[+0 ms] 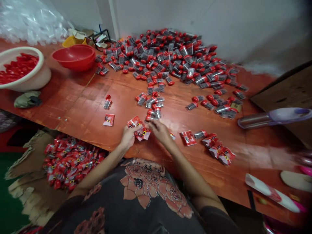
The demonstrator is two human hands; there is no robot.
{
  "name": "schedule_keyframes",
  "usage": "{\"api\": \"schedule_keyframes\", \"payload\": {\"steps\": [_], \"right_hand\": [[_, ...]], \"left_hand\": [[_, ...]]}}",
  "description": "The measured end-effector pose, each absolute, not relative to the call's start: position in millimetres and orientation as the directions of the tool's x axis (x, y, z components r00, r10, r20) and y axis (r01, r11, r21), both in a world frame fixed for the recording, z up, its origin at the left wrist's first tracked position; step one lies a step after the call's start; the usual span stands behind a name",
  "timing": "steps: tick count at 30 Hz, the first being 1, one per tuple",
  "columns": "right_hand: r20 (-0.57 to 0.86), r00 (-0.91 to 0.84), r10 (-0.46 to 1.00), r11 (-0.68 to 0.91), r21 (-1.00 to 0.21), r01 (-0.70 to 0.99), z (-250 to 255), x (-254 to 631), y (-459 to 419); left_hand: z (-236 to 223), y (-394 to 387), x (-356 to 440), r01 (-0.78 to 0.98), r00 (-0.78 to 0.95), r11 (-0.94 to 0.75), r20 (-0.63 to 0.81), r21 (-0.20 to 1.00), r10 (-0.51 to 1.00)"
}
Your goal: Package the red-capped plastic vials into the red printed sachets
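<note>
My left hand (128, 136) is closed on red printed packets (142, 133), its thumb lying across their front. Beside them, the fingers of my right hand (159, 130) are bent together near the packets' right edge; whatever they hold is hidden. Just beyond my fingertips lies a short row of small clear containers with red caps (158, 112) and dark contents. One flat red packet (109, 120) rests to the left, and another flat packet (188, 138) to the right. Several filled-looking red packets (216, 148) overlap farther right.
A large heap of red-capped containers (170, 55) lies against the wall. At left stand a white tub (36, 76) of red pieces and a red bowl (80, 60). A clear tube (258, 121) lies at right. Below the table's left edge is a pile of red packets (70, 162).
</note>
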State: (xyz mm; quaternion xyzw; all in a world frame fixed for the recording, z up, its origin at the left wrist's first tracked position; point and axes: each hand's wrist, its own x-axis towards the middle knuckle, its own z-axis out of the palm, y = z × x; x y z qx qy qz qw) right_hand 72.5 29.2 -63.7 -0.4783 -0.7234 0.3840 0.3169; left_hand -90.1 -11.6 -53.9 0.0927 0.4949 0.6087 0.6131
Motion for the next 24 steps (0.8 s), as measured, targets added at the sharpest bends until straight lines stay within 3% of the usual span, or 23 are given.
{"api": "schedule_keyframes", "payload": {"steps": [4,7,11,15,18,24], "right_hand": [[0.064,-0.001,0.998,0.042,-0.651,0.757,-71.3,77.7,67.8],[0.001,0.010,1.000,-0.007,-0.606,0.795,-76.9,79.6,80.0],[0.075,0.052,0.996,0.025,-0.768,0.640,-69.3,80.4,60.1],[-0.059,-0.108,0.992,-0.025,-0.956,0.293,-49.8,75.7,12.7],[-0.100,-0.208,0.973,-0.061,-0.980,0.189,-43.5,70.0,-15.5],[-0.036,-0.150,0.988,-0.007,-0.982,0.190,-53.1,68.5,-25.9]], "left_hand": [[-54.8,-8.1,-86.2,-0.679,-0.237,0.238,-0.514,0.695,0.824],[-55.9,-5.4,-85.6,-0.680,-0.218,0.281,-0.552,0.677,0.805],[-54.7,0.3,-90.6,-0.732,-0.176,0.329,-0.632,0.596,0.754],[-46.7,6.5,-89.1,-0.801,-0.104,0.355,-0.696,0.482,0.710],[-39.6,8.5,-81.2,-0.816,-0.084,0.364,-0.716,0.449,0.693],[-34.2,2.9,-68.2,-0.790,-0.091,0.361,-0.679,0.494,0.729]]}}
